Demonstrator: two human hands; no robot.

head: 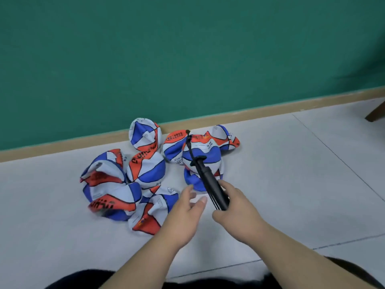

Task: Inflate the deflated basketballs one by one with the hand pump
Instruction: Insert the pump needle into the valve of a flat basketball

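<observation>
Several deflated red, white and blue basketballs (116, 184) lie crumpled in a heap on the grey floor by the wall. A black hand pump (210, 180) slants over the right-hand ball (203, 155), and its thin hose runs up to the top of that ball. My right hand (235, 207) grips the pump's near end. My left hand (187, 207) hovers just left of the pump with fingers straight and apart, holding nothing.
A green wall (187, 49) with a tan skirting board (270, 110) runs behind the balls. A wooden furniture leg (376, 113) shows at the far right. Grey floor tiles (312, 174) stretch right of the heap. My dark-clothed knees sit at the bottom edge.
</observation>
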